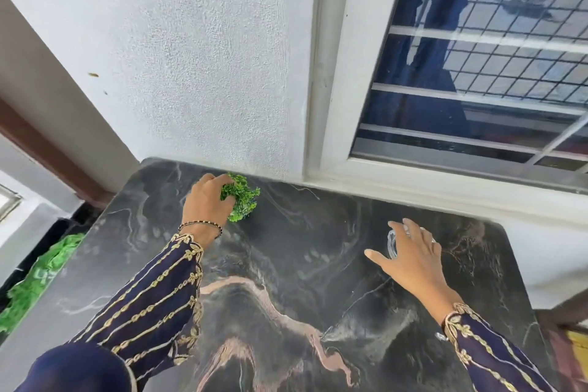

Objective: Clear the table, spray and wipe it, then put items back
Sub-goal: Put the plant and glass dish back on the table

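wall (197, 51): white, rough-textured, behind the tabletop | window (496, 67): white frame, upper right, horizontal bars and a grid grille behind reflective glass | brown trim (47, 149): slanted strip at far left | green cloth (38, 283): crumpled, low at left edge | yellow item (578, 347): lower right corner, unclear

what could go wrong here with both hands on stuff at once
The right hand only rests over the clear glass, fingers spread, so it could tip or slide on the smooth marble table. The left hand has its grip on the green plant by the leaves, which might tear or slip if lifted that way.
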The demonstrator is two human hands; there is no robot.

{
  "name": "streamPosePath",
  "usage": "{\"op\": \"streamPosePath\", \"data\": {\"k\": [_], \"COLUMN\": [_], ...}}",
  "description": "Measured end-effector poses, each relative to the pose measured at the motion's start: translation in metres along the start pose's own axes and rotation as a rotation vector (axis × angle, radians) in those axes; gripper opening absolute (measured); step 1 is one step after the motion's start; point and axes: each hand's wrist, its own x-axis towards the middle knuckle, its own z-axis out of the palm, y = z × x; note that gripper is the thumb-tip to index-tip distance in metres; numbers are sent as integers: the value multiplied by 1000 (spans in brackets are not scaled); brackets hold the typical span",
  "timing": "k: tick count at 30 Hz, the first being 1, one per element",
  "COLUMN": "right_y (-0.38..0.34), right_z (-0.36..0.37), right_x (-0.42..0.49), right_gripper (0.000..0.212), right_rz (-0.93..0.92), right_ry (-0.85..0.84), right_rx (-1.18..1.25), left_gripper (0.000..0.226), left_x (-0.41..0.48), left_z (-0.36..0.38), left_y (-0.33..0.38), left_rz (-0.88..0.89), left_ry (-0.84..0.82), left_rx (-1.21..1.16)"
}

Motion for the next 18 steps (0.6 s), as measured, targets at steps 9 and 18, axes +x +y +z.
{"op": "streamPosePath", "data": {"k": [9, 18], "right_y": [-32, -38], "right_z": [12, 10], "right_x": [-19, -36], "right_gripper": [71, 62], "right_rz": [-124, -173], "right_ry": [5, 7], "right_rx": [91, 85], "left_gripper": [39, 44], "left_x": [16, 8], "left_z": [-11, -15], "left_y": [-21, -33], "left_rz": [-77, -89], "left_ry": [12, -28], "left_rx": [78, 213]}}
